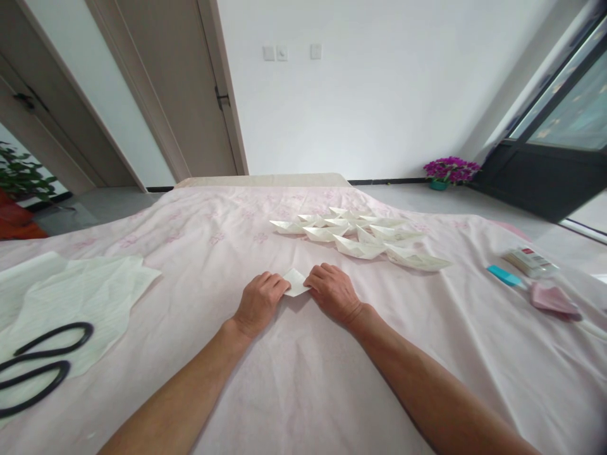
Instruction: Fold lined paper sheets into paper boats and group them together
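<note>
A small folded piece of white paper [296, 282], diamond-shaped from above, is held between my two hands just over the pink cloth. My left hand [262, 297] pinches its left corner, thumb and fingers closed on it. On the other side, my right hand [333, 289] grips the right corner with curled fingers. Beyond my hands, several folded paper boats [361, 248] stand grouped on the cloth, a little to the right.
Loose sheets of paper [109, 294] lie at the left, with black-handled scissors [57, 341] on them. A blue item [504, 275], a clear-wrapped packet [530, 261] and a pink item [554, 299] rest at the right. The pink tablecloth [294, 392] has wrinkles.
</note>
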`<state>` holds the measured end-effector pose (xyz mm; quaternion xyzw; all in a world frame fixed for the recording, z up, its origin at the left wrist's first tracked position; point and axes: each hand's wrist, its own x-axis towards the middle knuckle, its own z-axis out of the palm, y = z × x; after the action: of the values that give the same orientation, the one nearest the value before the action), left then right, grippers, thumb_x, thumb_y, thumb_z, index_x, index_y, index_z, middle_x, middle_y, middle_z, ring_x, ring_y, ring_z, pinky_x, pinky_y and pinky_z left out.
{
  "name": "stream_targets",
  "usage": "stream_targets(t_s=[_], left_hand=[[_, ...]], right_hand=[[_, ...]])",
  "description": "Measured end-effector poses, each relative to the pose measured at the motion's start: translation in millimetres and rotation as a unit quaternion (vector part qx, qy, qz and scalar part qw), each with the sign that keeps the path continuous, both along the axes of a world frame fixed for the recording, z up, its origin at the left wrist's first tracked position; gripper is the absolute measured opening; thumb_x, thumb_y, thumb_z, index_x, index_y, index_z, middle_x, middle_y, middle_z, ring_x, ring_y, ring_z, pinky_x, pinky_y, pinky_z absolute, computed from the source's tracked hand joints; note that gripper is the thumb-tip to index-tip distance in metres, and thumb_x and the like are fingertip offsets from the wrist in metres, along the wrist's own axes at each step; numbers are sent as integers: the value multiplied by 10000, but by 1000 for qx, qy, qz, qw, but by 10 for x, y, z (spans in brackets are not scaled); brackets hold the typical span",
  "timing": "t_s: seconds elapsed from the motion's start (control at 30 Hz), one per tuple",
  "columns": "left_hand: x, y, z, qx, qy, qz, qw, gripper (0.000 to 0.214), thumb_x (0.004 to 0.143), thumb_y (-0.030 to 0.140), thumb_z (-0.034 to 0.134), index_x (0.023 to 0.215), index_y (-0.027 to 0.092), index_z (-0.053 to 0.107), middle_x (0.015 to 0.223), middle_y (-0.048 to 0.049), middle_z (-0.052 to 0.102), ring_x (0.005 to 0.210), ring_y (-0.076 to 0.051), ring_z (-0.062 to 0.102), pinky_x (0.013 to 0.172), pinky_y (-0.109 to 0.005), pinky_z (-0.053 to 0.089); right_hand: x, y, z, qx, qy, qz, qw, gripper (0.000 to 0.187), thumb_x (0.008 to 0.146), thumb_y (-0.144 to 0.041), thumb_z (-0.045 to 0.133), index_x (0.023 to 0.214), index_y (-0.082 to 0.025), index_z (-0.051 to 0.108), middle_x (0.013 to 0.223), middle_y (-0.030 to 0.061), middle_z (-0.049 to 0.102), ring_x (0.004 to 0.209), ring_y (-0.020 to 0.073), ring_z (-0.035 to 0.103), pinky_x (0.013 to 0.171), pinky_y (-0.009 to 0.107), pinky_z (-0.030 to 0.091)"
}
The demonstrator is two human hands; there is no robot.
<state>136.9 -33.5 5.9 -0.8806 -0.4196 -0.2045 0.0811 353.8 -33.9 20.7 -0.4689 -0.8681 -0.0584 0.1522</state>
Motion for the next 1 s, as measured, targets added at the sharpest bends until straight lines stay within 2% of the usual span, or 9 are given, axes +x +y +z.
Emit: stream_targets(t_s=[0.13, 0.27, 0.43, 0.67, 1.0], left_hand=[[-66, 9, -13, -50, -50, -23, 997, 144, 919, 172, 542, 952, 217, 675, 911, -49, 683, 882, -198, 595, 796, -323, 475], [-173, 54, -36, -131, -155, -51, 978, 92, 901, 218, 588, 919, 221, 679, 933, -38, 698, 889, -181, 624, 804, -303, 490], [-219, 95, -41, -195, -232, -19, 953, 127, 894, 277, 588, 832, 214, 679, 946, -23, 686, 848, -159, 644, 779, -278, 489], [-194, 97, -15, -150, -183, 46, 971, 138, 892, 281, 598, 780, 204, 622, 940, -21, 642, 878, -173, 612, 787, -293, 470], [-124, 165, -66, -109, -74, 119, 984, 228, 924, 353, 571, 769, 187, 597, 908, -38, 586, 859, -188, 579, 741, -303, 452]], right_hand=[[61, -28, 46, -32, 14, 24, 999, 124, 929, -264, 567, 975, -218, 672, 919, 34, 648, 852, 175, 517, 751, 305, 307], [87, -34, 75, -61, 45, 31, 997, 182, 957, -310, 532, 909, -207, 674, 903, 33, 646, 838, 162, 526, 772, 291, 324], [52, -4, 45, -72, 75, -5, 995, 248, 978, -339, 508, 846, -201, 665, 861, 26, 630, 825, 156, 520, 753, 275, 345], [3, -4, 8, -77, 82, -81, 990, 216, 958, -345, 547, 813, -202, 621, 846, 16, 616, 812, 156, 512, 697, 270, 333], [-40, 32, -44, -68, 41, -120, 990, 274, 978, -388, 495, 798, -206, 595, 851, 33, 631, 813, 179, 519, 700, 290, 310]])
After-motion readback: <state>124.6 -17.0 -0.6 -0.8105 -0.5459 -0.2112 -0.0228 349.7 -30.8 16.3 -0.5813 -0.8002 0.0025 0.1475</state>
